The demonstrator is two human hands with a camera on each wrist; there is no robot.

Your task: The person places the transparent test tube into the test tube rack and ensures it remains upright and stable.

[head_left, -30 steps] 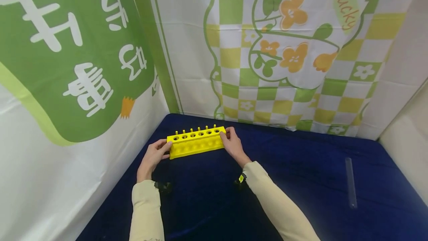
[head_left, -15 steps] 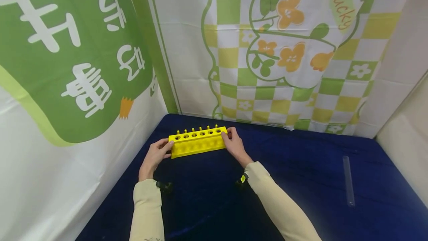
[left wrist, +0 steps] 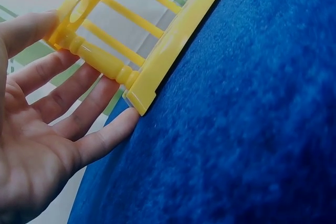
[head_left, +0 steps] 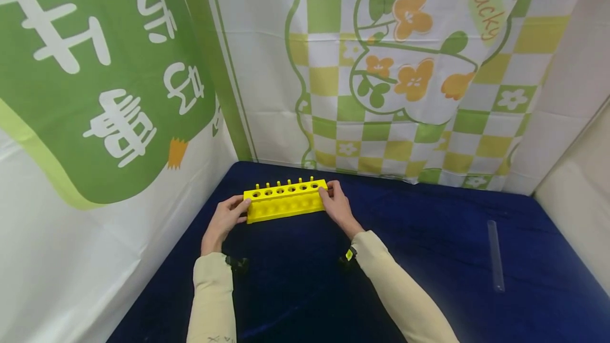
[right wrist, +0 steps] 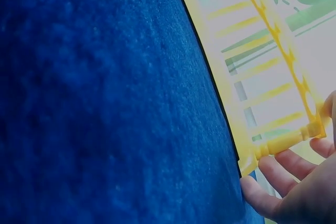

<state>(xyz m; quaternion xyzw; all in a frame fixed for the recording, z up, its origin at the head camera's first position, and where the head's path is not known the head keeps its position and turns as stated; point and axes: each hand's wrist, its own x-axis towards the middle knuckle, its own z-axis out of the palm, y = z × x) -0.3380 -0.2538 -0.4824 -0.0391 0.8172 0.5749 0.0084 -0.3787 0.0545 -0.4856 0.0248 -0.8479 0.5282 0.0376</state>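
Observation:
A yellow test tube rack (head_left: 286, 202) stands upright at the back left of the table in the head view, a row of round holes in its top and a row of short pegs behind them. My left hand (head_left: 225, 222) holds its left end; in the left wrist view the thumb (left wrist: 31, 31) lies at the top plate and the fingers touch the end post. The right hand (head_left: 339, 208) grips the opposite end, thumb on the front of the top plate. From the right wrist view, fingertips (right wrist: 269, 169) touch the end post and base. Whether the base touches the cloth I cannot tell.
A clear test tube (head_left: 495, 255) lies on the dark blue tablecloth (head_left: 405, 258) at the right. White and green printed curtains (head_left: 267, 94) hang close behind the table and along its left side. A pale wall stands at the right.
Both hands have shifted the rack slightly to the right along the table, keeping hold of its ends. The head view has turned a little; the test tube lies as before.

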